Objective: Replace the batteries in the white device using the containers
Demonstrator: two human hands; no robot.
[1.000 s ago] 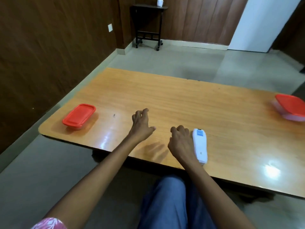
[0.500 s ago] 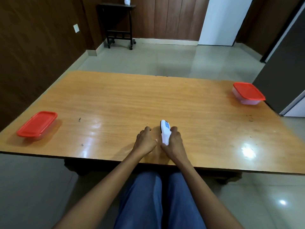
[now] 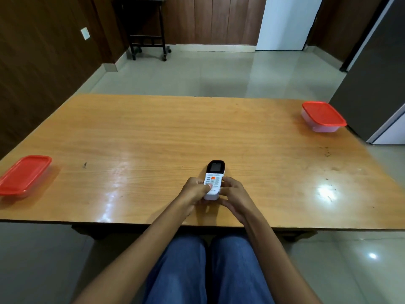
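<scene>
The white device (image 3: pixel 214 177) is a remote with a dark screen and an orange button, held face up just above the wooden table (image 3: pixel 197 132) near its front edge. My left hand (image 3: pixel 195 192) grips its left side with the thumb on the buttons. My right hand (image 3: pixel 233 195) grips its right side and lower end. A container with a red lid (image 3: pixel 24 174) sits at the table's left edge. A second clear container with a red lid (image 3: pixel 321 116) stands at the far right corner. Both lids are on.
A dark cabinet or fridge (image 3: pixel 377 84) stands close to the table's right end. A black wheeled stand (image 3: pixel 149 38) is against the far wall. My knees in blue trousers (image 3: pixel 208 270) are under the front edge.
The remote lay back up beside my right hand; both hands took it, turned it over, and now hold it face up. The camera view swung right.
</scene>
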